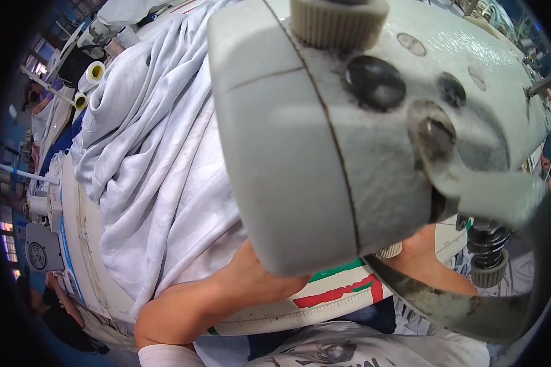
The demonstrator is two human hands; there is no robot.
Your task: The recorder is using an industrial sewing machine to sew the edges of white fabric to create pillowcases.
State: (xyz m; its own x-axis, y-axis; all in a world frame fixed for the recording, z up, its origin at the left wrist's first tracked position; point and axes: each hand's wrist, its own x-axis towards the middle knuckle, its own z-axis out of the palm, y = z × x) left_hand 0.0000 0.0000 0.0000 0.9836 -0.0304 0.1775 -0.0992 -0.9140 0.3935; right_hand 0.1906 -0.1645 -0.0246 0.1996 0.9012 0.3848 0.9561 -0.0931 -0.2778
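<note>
Left hand (254, 278) at six o'clock, right hand (420, 242) at four, grips untellable behind sewing-machine head (288, 159); best keep white cloth (159, 147), ten o'clock, slack, unpleated.

**A sewing workshop shared by several people**

The pale head of a large sewing machine (288, 153) looms over the worktop (87, 244), whose near edge carries a measuring scale (269, 319). White cloth (159, 159) lies in folds toward the worktop's left edge. Near its far left corner, 2 thread cones (94, 72) show yellow centres. Beyond the left edge are a grey box (43, 248) with a round grille and, further down, another person (61, 321) in dark clothing, with bright windows (7, 244) behind.
</note>
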